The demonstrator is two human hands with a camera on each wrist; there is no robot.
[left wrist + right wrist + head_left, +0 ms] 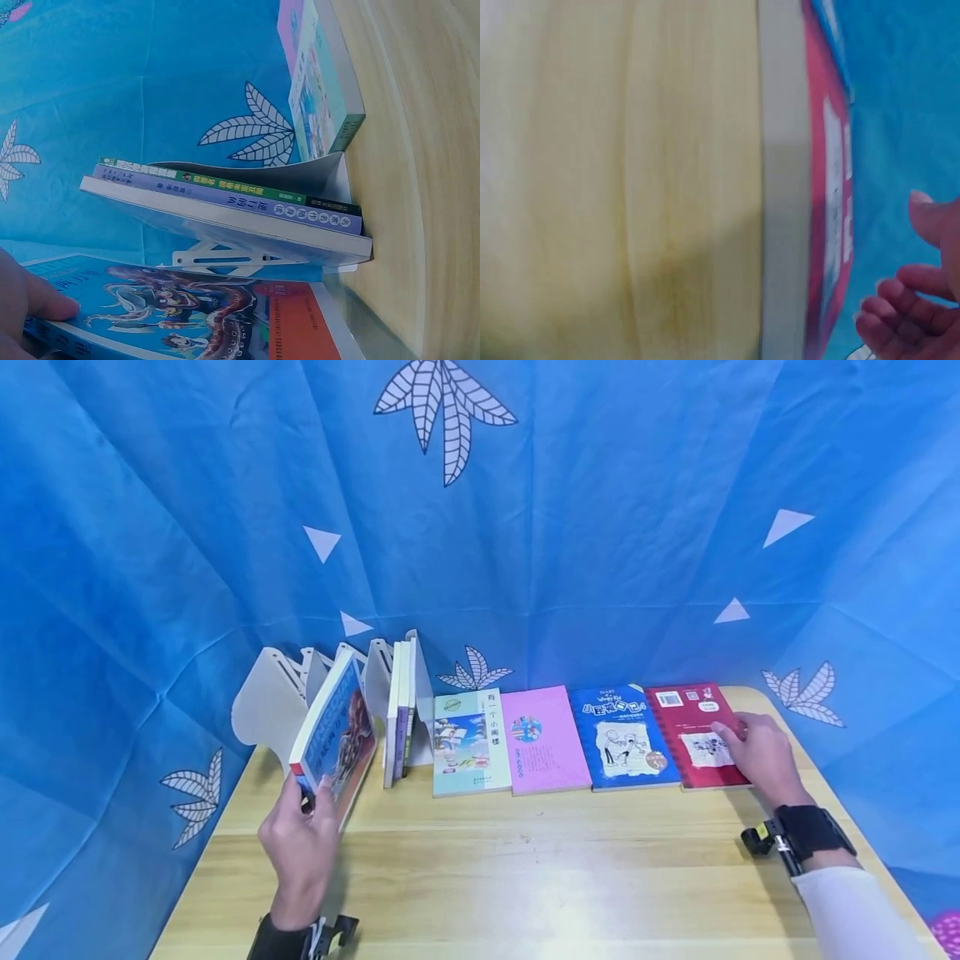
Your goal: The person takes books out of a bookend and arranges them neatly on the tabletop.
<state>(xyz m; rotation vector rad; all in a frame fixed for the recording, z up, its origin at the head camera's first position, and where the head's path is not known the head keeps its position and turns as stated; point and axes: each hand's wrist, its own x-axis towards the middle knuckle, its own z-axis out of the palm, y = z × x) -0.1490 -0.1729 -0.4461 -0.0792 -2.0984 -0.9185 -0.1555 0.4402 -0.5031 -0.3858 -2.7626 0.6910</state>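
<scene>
My left hand (300, 843) grips the lower edge of a blue-and-red illustrated book (337, 735), which stands tilted in front of the white bookend rack (272, 697). In the left wrist view the thumb (52, 300) lies on this book's cover (180, 307). Right of it, several thin books (400, 710) stand upright against a rack divider. My right hand (761, 756) is at the right edge of a red book (693, 735) lying flat; the right wrist view shows its fingers (907, 307) loosely bent above the book's level, with nothing between them.
A blue book (618, 739), a pink book (543, 739) and a pale green book (471, 743) lie flat in a row left of the red one. The wooden table (525, 877) extends in front of them. Blue patterned cloth (600, 527) hangs behind and at both sides.
</scene>
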